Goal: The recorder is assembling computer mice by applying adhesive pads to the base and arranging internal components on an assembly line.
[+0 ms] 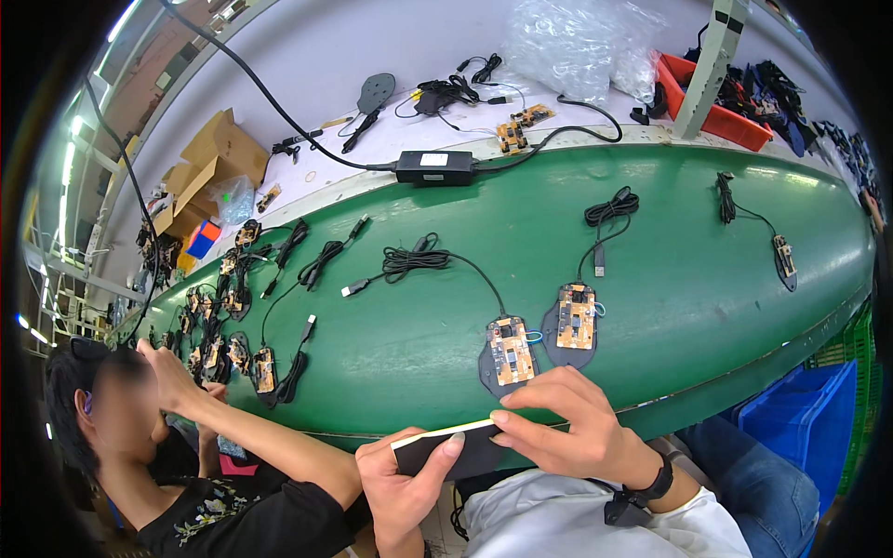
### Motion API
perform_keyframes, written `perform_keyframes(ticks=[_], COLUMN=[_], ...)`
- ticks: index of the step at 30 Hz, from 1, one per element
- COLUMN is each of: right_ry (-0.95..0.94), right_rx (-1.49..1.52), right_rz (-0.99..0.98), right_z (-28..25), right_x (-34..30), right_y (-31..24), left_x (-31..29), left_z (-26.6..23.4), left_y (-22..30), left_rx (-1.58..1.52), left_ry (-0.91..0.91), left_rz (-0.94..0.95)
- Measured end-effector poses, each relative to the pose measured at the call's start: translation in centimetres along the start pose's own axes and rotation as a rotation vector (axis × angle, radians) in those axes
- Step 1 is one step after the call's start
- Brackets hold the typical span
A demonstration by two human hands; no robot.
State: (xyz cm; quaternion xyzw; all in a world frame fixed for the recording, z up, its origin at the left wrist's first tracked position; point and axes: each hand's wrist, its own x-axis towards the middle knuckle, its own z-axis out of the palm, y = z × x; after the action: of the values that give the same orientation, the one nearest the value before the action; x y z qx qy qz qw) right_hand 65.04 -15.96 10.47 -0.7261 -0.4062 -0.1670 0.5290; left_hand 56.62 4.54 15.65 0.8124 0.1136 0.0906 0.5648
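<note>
My left hand (406, 476) grips a flat black rectangular piece (456, 448) with a pale yellow-green edge, its thumb lying across the black face. At the piece's right end, my right hand (569, 426) pinches the upper corner between thumb and fingers. What the piece is, I cannot make out. Just beyond my hands on the green belt lies a computer mouse base with a tan circuit board (512, 352) and a coiled USB cable (409, 264). A second mouse base with its board (576, 318) sits to its right, cable bundled above it.
A co-worker (223, 465) sits at left, hands near a pile of mouse boards (209, 312). Another board (784, 259) lies far right on the green conveyor belt (688, 232). A black power adapter (434, 167) rests at the far edge; a red bin (716, 112) stands behind.
</note>
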Motion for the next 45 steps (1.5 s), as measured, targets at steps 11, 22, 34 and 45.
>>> perform_keyframes(ticks=[11, 22, 34, 45], right_ry=[-0.071, 0.033, -0.024, 0.211], right_rx=[0.218, 0.287, 0.203, 0.171], right_rz=[0.19, 0.203, 0.052, 0.6], right_z=[-0.2, -0.5, -2.2, -10.1], right_x=[0.3, 0.2, -0.2, 0.7], right_y=[-0.2, -0.1, -2.1, 4.1], left_x=[0.6, 1.2, 1.8, 4.0], left_z=[-0.2, -0.1, -0.1, 8.0], left_y=[-0.1, 0.4, 0.4, -0.7], left_rx=[0.095, 0.164, 0.057, 0.151], left_ry=[-0.082, -0.105, -0.148, -0.576], left_rz=[0.037, 0.144, 0.009, 0.544])
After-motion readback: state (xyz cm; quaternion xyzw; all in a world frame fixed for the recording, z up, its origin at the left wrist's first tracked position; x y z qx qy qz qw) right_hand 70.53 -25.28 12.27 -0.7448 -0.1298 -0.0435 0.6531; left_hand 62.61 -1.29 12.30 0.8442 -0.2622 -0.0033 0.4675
